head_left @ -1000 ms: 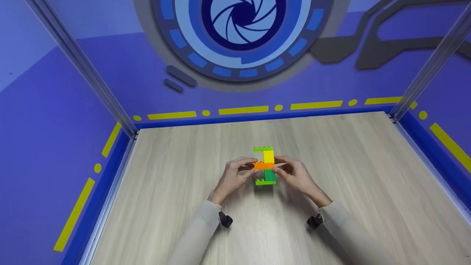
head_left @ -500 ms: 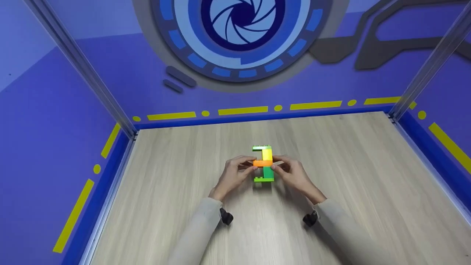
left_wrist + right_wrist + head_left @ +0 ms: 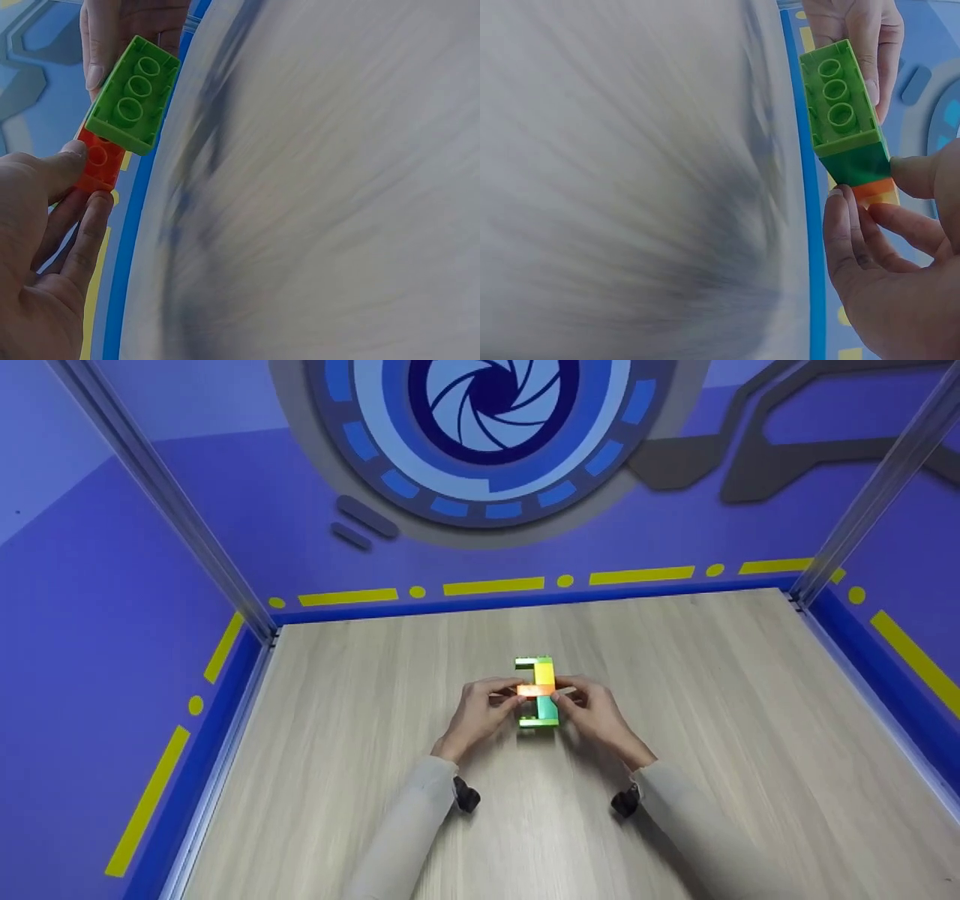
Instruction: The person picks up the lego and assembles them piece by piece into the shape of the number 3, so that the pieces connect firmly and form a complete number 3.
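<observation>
Both hands hold a small assembly of toy building bricks above the table. In the head view an orange brick [image 3: 534, 690] runs across its middle, with a yellow brick [image 3: 544, 673] and a light green brick on the far side. A dark green brick [image 3: 547, 707] and another light green brick [image 3: 538, 723] are on the near side. My left hand [image 3: 480, 714] pinches the orange brick's left end between thumb and fingers. At the right end, my right hand [image 3: 600, 714] pinches the assembly. Both wrist views show the hollow underside of a light green brick [image 3: 135, 96].
The wood-grain table [image 3: 360, 735] spreads out around the hands. A printed blue wall [image 3: 225, 510] stands behind it, with side walls at left and right and metal posts [image 3: 180, 517] at the corners. Each wrist carries a small black camera [image 3: 466, 795].
The bricks have shifted slightly toward the far side and left. Both hands keep their grip, and the right forearm has moved a little inward. The near light green brick's studs show less now.
</observation>
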